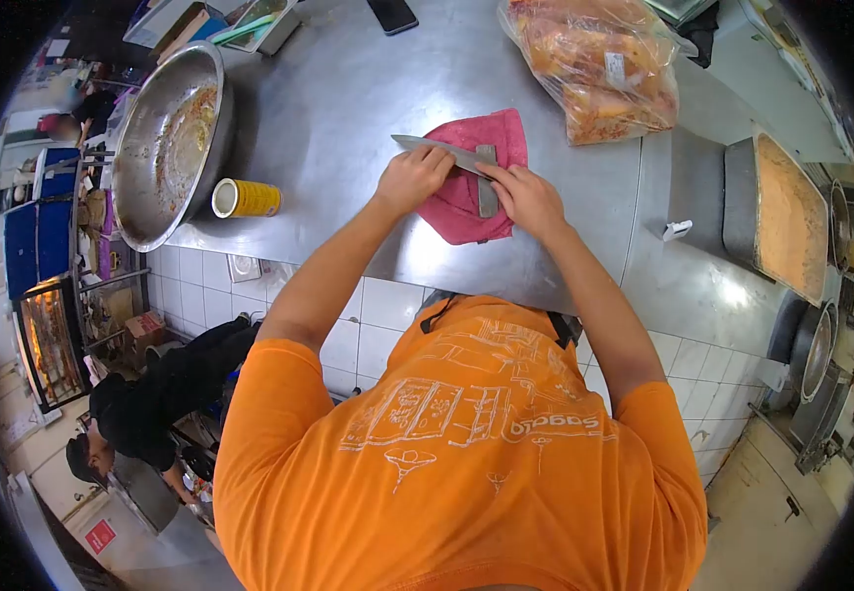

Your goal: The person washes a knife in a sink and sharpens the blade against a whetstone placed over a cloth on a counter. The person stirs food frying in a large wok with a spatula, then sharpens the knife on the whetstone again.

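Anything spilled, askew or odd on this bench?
No clear spill or damage. Slightly odd: a phone lies bare on the same steel table as the bagged food and the knife. A small white item, unidentifiable, sits by itself near the powder-filled tray.

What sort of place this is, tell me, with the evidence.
Most likely a commercial kitchen: a long steel worktop carries a big metal bowl with food residue and a large plastic bag of what looks like raw meat, while a knife is in hand.
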The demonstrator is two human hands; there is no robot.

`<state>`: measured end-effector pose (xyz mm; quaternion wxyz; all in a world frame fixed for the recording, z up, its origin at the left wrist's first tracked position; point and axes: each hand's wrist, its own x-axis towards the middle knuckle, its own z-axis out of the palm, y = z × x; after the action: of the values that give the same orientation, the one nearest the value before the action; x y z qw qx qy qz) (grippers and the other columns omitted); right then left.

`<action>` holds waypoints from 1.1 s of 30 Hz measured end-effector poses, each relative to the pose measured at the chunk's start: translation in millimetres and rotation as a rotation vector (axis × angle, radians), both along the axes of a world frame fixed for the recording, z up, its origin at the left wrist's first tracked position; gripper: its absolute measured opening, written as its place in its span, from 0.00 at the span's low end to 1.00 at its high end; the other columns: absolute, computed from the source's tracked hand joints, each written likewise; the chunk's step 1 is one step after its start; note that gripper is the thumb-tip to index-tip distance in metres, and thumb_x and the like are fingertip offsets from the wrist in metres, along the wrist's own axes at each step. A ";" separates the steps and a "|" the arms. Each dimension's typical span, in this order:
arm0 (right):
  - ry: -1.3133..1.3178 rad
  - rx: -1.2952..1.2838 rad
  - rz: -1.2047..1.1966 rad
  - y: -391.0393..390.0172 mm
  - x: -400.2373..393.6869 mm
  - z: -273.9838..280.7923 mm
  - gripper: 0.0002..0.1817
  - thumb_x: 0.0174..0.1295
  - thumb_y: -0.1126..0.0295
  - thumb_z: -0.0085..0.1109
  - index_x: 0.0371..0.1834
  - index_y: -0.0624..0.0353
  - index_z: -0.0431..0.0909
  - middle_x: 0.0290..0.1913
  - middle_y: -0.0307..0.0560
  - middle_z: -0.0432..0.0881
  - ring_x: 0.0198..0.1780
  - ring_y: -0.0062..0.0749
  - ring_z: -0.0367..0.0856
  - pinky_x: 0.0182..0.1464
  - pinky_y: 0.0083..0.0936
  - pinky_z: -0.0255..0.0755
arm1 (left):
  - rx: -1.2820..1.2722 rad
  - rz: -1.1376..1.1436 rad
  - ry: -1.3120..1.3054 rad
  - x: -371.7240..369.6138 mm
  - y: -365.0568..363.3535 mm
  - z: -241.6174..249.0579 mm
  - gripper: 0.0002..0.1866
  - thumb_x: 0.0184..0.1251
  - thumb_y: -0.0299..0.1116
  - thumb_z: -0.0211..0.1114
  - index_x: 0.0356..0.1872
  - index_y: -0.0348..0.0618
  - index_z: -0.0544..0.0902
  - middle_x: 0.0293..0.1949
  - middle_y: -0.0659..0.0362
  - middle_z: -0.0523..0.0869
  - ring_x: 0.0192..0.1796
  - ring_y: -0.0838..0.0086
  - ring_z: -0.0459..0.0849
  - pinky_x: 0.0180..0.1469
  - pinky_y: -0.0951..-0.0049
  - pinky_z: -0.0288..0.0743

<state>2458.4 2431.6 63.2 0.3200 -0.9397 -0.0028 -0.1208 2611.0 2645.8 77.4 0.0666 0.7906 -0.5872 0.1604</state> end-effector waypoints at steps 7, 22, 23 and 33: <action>0.124 -0.118 -0.012 -21.9 -58.8 13.3 0.23 0.72 0.66 0.60 0.70 0.35 0.80 0.37 0.45 0.79 0.40 0.44 0.83 0.41 0.40 0.79 | -0.051 -0.096 0.033 -43.3 -23.1 -5.6 0.11 0.59 0.32 0.65 0.43 0.46 0.83 0.37 0.62 0.84 0.39 0.72 0.89 0.34 0.71 0.85; 0.221 -0.320 -0.059 -70.1 -211.4 74.7 0.26 0.66 0.71 0.65 0.68 0.35 0.83 0.35 0.43 0.76 0.36 0.40 0.80 0.38 0.37 0.76 | -0.148 -0.359 0.158 -158.7 -77.2 18.9 0.08 0.57 0.33 0.65 0.37 0.46 0.83 0.35 0.62 0.84 0.38 0.72 0.88 0.34 0.71 0.85; 0.190 -0.320 -0.058 -68.7 -205.6 78.1 0.26 0.66 0.71 0.66 0.67 0.35 0.83 0.35 0.43 0.76 0.36 0.40 0.80 0.38 0.37 0.76 | -0.151 -0.335 0.179 -154.8 -75.0 22.8 0.08 0.57 0.33 0.65 0.37 0.46 0.83 0.36 0.62 0.84 0.39 0.72 0.88 0.35 0.71 0.85; -0.124 -0.143 0.005 -10.7 -1.2 14.1 0.22 0.69 0.66 0.64 0.66 0.36 0.82 0.35 0.43 0.78 0.37 0.41 0.83 0.39 0.38 0.79 | 0.028 -0.126 -0.069 14.5 -9.8 25.3 0.12 0.59 0.32 0.65 0.44 0.48 0.84 0.41 0.64 0.85 0.42 0.71 0.88 0.36 0.71 0.87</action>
<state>2457.2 2420.9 77.3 0.2513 -0.9509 -0.0335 -0.1774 2625.4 2636.0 102.7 0.0452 0.7470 -0.6399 0.1745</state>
